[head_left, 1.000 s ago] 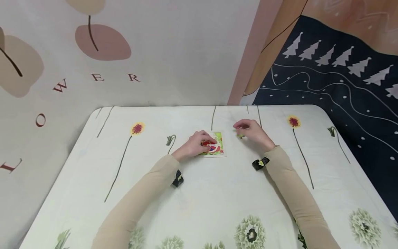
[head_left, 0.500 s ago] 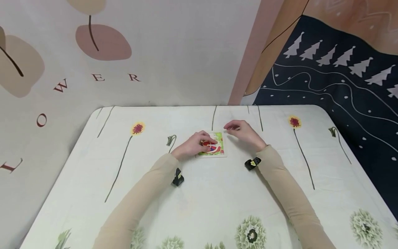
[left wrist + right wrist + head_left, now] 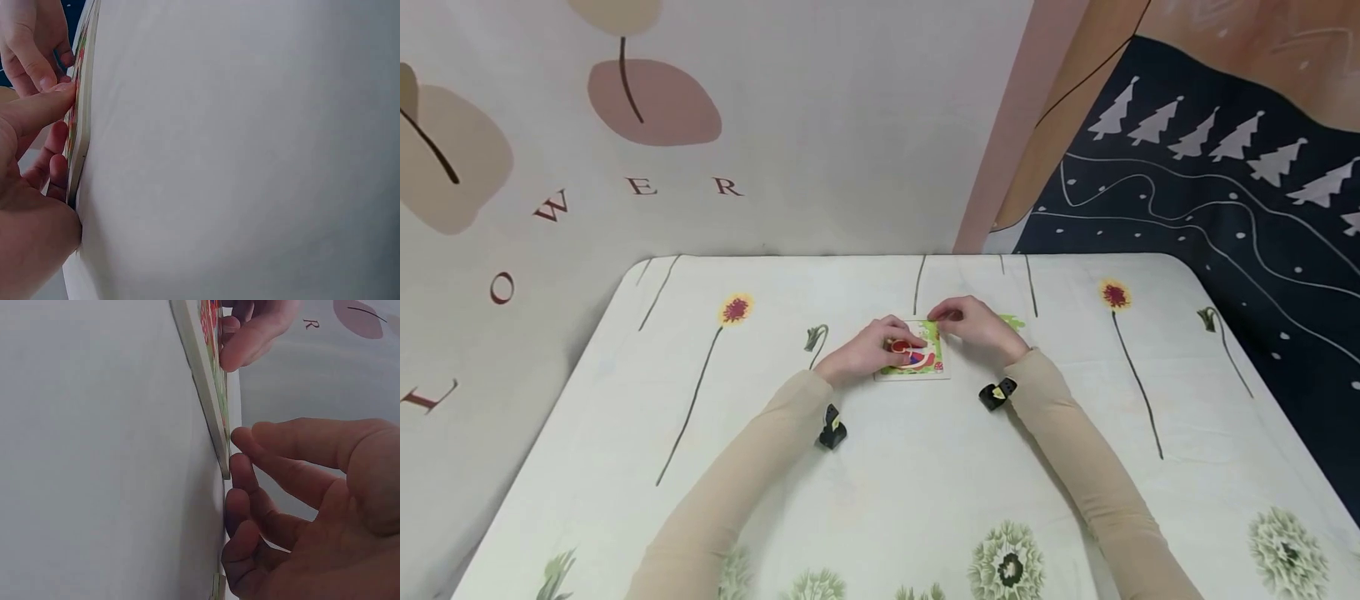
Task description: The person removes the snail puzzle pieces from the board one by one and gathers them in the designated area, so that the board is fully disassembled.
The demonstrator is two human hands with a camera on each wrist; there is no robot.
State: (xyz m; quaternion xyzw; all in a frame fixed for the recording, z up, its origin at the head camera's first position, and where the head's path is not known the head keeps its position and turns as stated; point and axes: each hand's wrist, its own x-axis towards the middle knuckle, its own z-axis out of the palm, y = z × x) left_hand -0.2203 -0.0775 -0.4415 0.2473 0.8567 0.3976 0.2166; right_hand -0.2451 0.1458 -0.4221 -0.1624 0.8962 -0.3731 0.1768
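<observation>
A small square picture puzzle [image 3: 932,364] with red, blue and green parts lies flat on the table. My left hand [image 3: 868,348] rests on its left part, and the thumb [image 3: 44,111] presses on the printed face in the left wrist view. At the far right corner of the puzzle is my right hand [image 3: 973,325]. Its fingers are loosely bent, with the thumb and index fingertips close together at the corner; I see nothing held between them. A flat green piece [image 3: 1013,320] lies on the table just behind the right hand, partly hidden by it.
A white cloth [image 3: 895,467] printed with flowers covers the table. Patterned fabric walls [image 3: 850,150] stand at the back and sides. Both wrists wear small black cameras, such as the right wrist camera [image 3: 997,393].
My right hand has moved left from beside the puzzle to its far right corner, and part of the green piece now shows behind it. The left hand has stayed on the puzzle.
</observation>
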